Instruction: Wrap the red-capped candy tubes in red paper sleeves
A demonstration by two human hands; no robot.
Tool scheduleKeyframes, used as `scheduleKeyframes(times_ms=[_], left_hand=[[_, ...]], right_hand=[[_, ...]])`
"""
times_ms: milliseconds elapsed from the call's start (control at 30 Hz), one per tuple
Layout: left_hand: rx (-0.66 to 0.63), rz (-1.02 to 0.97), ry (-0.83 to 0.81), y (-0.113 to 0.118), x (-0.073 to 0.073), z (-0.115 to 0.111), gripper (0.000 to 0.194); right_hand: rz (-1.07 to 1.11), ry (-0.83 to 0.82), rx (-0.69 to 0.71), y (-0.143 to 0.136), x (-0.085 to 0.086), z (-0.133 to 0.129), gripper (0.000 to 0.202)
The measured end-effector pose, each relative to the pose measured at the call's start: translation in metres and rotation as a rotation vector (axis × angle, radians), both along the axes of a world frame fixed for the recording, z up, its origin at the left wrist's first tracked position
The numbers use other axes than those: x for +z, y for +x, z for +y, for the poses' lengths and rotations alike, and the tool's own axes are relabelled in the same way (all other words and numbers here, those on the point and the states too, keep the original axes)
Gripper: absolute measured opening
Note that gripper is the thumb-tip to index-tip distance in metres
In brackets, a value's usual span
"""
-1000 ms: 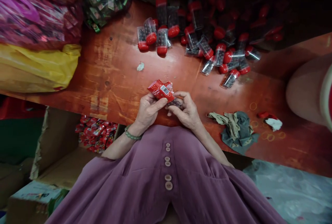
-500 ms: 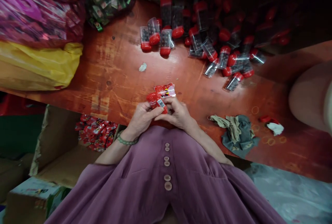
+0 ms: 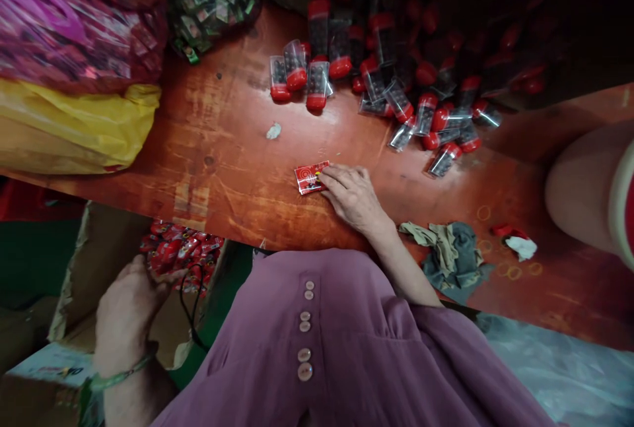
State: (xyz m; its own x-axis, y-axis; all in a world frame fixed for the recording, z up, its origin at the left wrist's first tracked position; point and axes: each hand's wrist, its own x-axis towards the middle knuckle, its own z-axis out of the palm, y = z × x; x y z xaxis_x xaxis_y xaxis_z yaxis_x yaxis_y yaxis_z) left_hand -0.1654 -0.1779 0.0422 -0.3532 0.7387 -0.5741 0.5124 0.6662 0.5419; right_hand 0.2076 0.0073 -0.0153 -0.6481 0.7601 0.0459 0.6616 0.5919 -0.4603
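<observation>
At the middle of the table, the fingers of my right hand [image 3: 354,196] close over the right edge of a red printed card [image 3: 308,178]. The card is flat, with a white border and a ring pattern, and my fingers hide its right side. At the lower left, my left hand [image 3: 129,298] is over the open cardboard box [image 3: 74,282]. Its fingers stretch toward a heap of shiny red packets [image 3: 183,249] in the box, and I see nothing held in it.
Clear tubes with red caps and dark balls [image 3: 317,80] lie piled at the back. Bulging bags [image 3: 113,37] and a yellow bag [image 3: 79,123] stand left. On the right are a grey cloth [image 3: 453,255], rubber bands [image 3: 514,272] and a pale bucket [image 3: 589,183]. A black cord [image 3: 191,311] hangs over the box.
My left hand has left the table's front edge and moved down left to the box; the red packet is gone from my hands. My right hand has moved forward onto the card.
</observation>
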Motion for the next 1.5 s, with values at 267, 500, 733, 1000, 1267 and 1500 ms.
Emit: scheduleKeyframes(times_ms=[267,500,733,1000,1267,1500], left_hand=[[-0.58,0.336,0.84,0.133,-0.031,0.106,0.032],[-0.879,0.376,0.974,0.183,-0.066,0.153,0.027],[-0.824,0.326,1.047,0.177,-0.066,0.16,0.016],[-0.819,0.154,0.945,0.174,-0.059,0.168,0.018],[-0.911,0.429,0.777,0.181,-0.053,0.171,0.021],[-0.806,0.401,0.975,0.182,-0.061,0.172,0.021]], right_hand=[[-0.012,0.175,0.08,-0.003,-0.01,-0.001,0.027],[-0.121,-0.046,0.099,-0.005,0.017,0.004,0.024],[0.069,-0.18,-0.06,-0.02,0.044,0.08,0.026],[-0.16,0.119,-0.047,-0.059,0.012,0.151,0.028],[0.118,0.001,-0.054,-0.023,0.013,0.111,0.026],[0.709,-0.534,-0.345,0.025,0.017,0.044,0.039]])
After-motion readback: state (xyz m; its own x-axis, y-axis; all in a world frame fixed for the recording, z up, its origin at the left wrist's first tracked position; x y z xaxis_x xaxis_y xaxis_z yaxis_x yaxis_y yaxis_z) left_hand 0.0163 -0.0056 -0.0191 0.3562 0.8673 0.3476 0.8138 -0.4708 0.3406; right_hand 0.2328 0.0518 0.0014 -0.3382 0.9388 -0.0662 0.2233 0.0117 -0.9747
